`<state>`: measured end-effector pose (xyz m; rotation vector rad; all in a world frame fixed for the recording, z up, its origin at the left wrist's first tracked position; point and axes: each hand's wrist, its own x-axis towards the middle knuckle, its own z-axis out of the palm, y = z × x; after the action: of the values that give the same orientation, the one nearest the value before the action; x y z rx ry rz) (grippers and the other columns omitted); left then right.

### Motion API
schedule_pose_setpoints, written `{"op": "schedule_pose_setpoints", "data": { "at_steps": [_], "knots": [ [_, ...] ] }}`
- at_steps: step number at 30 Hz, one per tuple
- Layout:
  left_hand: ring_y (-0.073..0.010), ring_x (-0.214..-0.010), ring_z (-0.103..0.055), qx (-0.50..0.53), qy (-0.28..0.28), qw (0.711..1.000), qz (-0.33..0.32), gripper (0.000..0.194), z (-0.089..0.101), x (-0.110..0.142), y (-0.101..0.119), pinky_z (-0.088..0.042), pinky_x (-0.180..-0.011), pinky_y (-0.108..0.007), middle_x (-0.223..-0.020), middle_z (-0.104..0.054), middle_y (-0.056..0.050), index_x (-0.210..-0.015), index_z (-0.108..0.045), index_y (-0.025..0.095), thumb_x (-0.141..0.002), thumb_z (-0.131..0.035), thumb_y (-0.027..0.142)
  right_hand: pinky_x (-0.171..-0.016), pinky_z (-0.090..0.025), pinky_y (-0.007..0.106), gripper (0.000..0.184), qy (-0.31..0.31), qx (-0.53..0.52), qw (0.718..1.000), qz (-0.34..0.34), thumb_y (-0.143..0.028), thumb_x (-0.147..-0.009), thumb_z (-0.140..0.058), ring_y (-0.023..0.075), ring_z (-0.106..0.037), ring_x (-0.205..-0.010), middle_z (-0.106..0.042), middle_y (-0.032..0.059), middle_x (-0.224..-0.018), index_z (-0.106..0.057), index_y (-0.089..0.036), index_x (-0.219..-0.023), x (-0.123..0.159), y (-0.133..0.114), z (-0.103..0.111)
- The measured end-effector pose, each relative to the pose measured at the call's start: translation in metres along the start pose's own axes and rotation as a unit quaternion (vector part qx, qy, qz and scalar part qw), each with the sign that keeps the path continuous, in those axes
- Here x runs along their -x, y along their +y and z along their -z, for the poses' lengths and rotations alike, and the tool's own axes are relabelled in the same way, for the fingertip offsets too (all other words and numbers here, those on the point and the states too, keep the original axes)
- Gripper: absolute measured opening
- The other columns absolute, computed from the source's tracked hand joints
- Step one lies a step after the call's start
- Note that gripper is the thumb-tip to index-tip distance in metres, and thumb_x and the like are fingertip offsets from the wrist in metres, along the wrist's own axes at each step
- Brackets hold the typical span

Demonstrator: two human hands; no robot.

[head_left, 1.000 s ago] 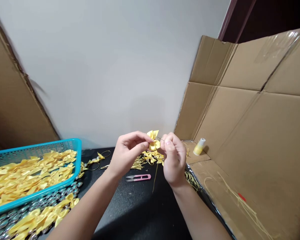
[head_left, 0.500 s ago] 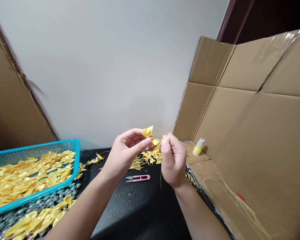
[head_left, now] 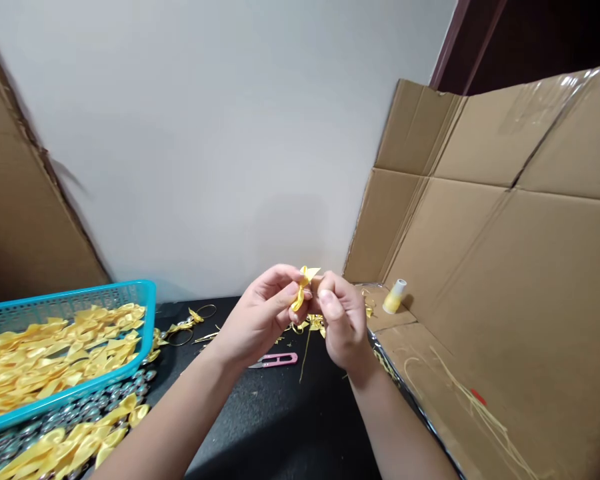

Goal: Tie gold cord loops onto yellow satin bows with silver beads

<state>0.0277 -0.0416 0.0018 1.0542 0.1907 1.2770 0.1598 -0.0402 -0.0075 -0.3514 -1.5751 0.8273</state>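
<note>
Above the black table, my left hand (head_left: 263, 310) pinches a small yellow satin ribbon bow (head_left: 305, 288) between thumb and fingers. My right hand (head_left: 344, 313) is closed just to the right of the bow, its thumb pressed against the bent forefinger. A thin yellow cord (head_left: 306, 353) hangs down between the two hands; whether the right fingers grip its other part is hidden. Below the hands lie pink thread snips (head_left: 277, 360), partly covered by my left hand. Behind my hands, a heap of gold ties and yellow pieces (head_left: 316, 325) shows in part.
A turquoise basket (head_left: 151, 313) full of yellow bows stands at the left. In front of it lie silvery beads (head_left: 90, 407) and more bows (head_left: 75, 440). A cone of yellow thread (head_left: 394, 297) stands on cardboard (head_left: 500, 267) at the right, with loose cords (head_left: 480, 407) nearby.
The bow has turned in my left fingers and now shows edge-on. My right hand has come closer to the left one. The hanging cord has shifted left.
</note>
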Motion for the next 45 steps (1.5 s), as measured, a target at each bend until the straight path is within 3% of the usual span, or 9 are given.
{"op": "schedule_pose_setpoints", "data": {
  "at_steps": [8, 13, 16, 20, 23, 29, 45],
  "knots": [
    [-0.0048, -0.06, -0.063, -0.037, 0.013, 0.999, -0.035, 0.021, -0.001, -0.002, -0.003, -0.054, -0.059, -0.012, -0.076, -0.072, 0.0, -0.085, -0.078, 0.026, -0.066, -0.087, 0.029, -0.049, -0.03, 0.025, 0.028, 0.006, -0.017, 0.999, 0.032, -0.034, -0.095, -0.045, 0.0101, -0.033, -0.051, -0.041, -0.0053, -0.06, -0.04, -0.023, -0.07, 0.001, 0.004, 0.0],
    [-0.0038, -0.063, -0.061, -0.162, 0.026, 0.981, -0.106, 0.02, -0.002, 0.0, 0.001, -0.052, -0.06, -0.009, -0.073, -0.069, 0.002, -0.092, -0.078, 0.027, -0.073, -0.082, 0.021, -0.049, -0.028, 0.025, 0.031, 0.05, -0.007, 0.995, 0.087, -0.03, -0.096, -0.043, 0.0096, -0.03, -0.051, -0.032, -0.0064, -0.058, -0.035, -0.022, -0.067, -0.003, -0.004, 0.003],
    [-0.0047, -0.069, -0.061, -0.267, 0.059, 0.949, -0.155, 0.024, -0.007, 0.004, 0.003, -0.052, -0.062, -0.009, -0.077, -0.067, 0.002, -0.097, -0.077, 0.027, -0.077, -0.077, 0.014, -0.048, -0.026, 0.024, 0.03, 0.084, 0.059, 0.989, 0.103, -0.024, -0.095, -0.041, 0.0087, -0.029, -0.049, -0.031, -0.0067, -0.057, -0.033, -0.022, -0.066, -0.002, -0.013, 0.004],
    [-0.0046, -0.068, -0.059, -0.344, 0.086, 0.91, -0.213, 0.029, -0.016, 0.009, 0.003, -0.052, -0.063, -0.011, -0.086, -0.066, 0.001, -0.103, -0.075, 0.027, -0.079, -0.073, 0.011, -0.047, -0.023, 0.024, 0.028, 0.072, 0.238, 0.962, 0.11, -0.014, -0.087, -0.047, 0.007, -0.028, -0.047, -0.029, -0.0073, -0.056, -0.032, -0.021, -0.064, 0.0, -0.021, -0.003],
    [-0.0046, -0.069, -0.06, -0.364, 0.098, 0.893, -0.247, 0.03, -0.021, 0.011, 0.002, -0.053, -0.065, -0.012, -0.092, -0.065, 0.001, -0.105, -0.074, 0.026, -0.08, -0.072, 0.01, -0.047, -0.024, 0.024, 0.028, 0.081, 0.3, 0.941, 0.133, -0.012, -0.084, -0.046, 0.0068, -0.029, -0.047, -0.03, -0.0071, -0.055, -0.029, -0.022, -0.064, 0.001, -0.022, -0.008],
    [-0.0039, -0.068, -0.06, -0.382, 0.116, 0.874, -0.276, 0.031, -0.023, 0.012, 0.003, -0.053, -0.062, -0.011, -0.093, -0.065, 0.001, -0.103, -0.074, 0.026, -0.079, -0.072, 0.008, -0.046, -0.024, 0.025, 0.028, 0.099, 0.33, 0.927, 0.147, -0.013, -0.083, -0.044, 0.007, -0.028, -0.047, -0.028, -0.0069, -0.055, -0.027, -0.023, -0.064, 0.002, -0.022, -0.012],
    [-0.0066, -0.069, -0.062, -0.407, 0.118, 0.858, -0.29, 0.031, -0.023, 0.013, 0.001, -0.056, -0.065, -0.016, -0.095, -0.066, -0.001, -0.104, -0.074, 0.025, -0.079, -0.071, 0.006, -0.046, -0.024, 0.026, 0.029, 0.093, 0.324, 0.931, 0.138, -0.012, -0.083, -0.044, 0.0087, -0.029, -0.047, -0.028, -0.0066, -0.056, -0.026, -0.024, -0.065, 0.001, -0.023, -0.013]
  ]
}}
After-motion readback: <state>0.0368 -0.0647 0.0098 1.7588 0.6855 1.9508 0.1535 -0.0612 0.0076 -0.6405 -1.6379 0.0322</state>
